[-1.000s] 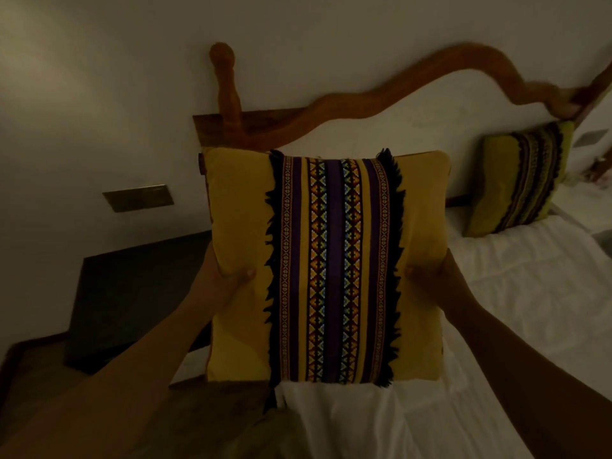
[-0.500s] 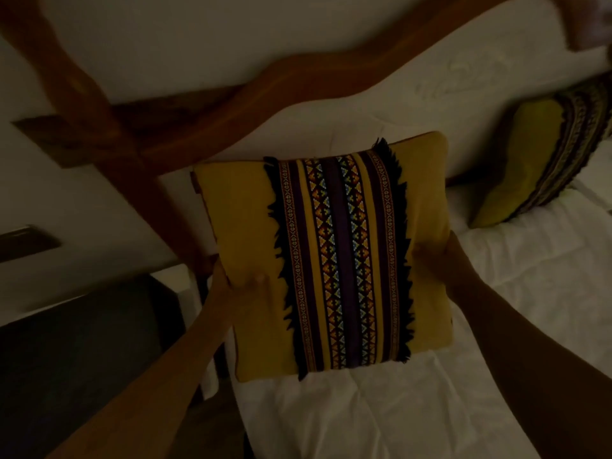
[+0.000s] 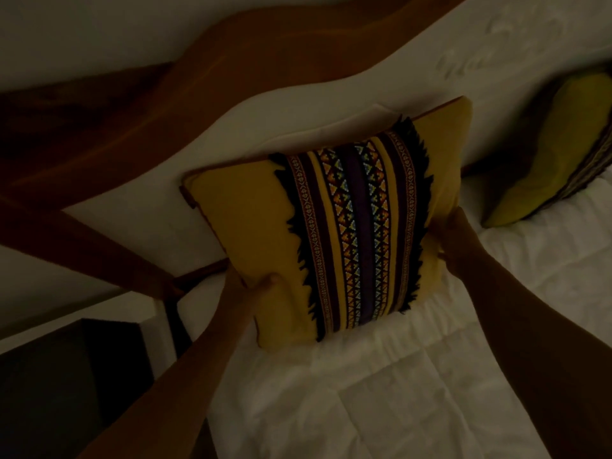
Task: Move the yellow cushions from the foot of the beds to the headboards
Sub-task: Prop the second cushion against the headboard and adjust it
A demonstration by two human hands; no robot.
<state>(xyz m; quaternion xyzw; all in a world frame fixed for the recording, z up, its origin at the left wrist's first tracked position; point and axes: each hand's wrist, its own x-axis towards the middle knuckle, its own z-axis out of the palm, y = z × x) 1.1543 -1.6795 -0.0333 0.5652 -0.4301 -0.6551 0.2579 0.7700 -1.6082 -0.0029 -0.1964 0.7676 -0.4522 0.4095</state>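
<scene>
A yellow cushion (image 3: 245, 240) with a dark fringed woven band down its middle leans tilted against a white pillow (image 3: 298, 127) at the wooden headboard (image 3: 265, 51). Its lower edge rests on the white bedding (image 3: 397, 385). My left hand (image 3: 255, 286) grips its lower left corner, thumb on the front. My right hand (image 3: 460, 233) holds its right edge. A second yellow cushion (image 3: 546, 167) leans at the headboard on the far right.
A dark bedside unit (image 3: 59, 376) stands low on the left, beside the bed's white edge. The carved wooden bedpost (image 3: 82, 240) runs diagonally at left. The room is dim.
Both hands have carried the cushion forward and down, from held up in the air to resting on the bedding against the pillow. My view has moved closer to the headboard.
</scene>
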